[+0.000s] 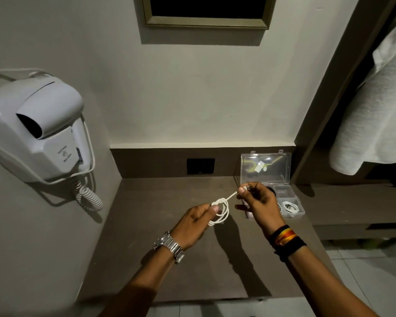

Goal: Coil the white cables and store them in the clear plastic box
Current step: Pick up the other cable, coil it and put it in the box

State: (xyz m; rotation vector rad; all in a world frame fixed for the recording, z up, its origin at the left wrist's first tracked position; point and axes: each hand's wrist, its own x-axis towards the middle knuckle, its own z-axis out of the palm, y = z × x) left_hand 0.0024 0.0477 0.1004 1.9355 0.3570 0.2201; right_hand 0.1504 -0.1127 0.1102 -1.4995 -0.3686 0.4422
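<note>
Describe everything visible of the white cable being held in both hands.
The thin white braided-looking cable is held in the air above the brown counter. Most of it is wound into a small loose coil pinched by the left hand. A short straight stretch runs up-right to its plug end, gripped by the right hand.

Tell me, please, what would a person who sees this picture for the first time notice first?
First the two hands in the centre: the left hand pinches a small coil of white cable, and the right hand pulls its plug end taut. Behind the right hand, the clear plastic box stands open on the brown counter. A white hair dryer hangs on the left wall.
</note>
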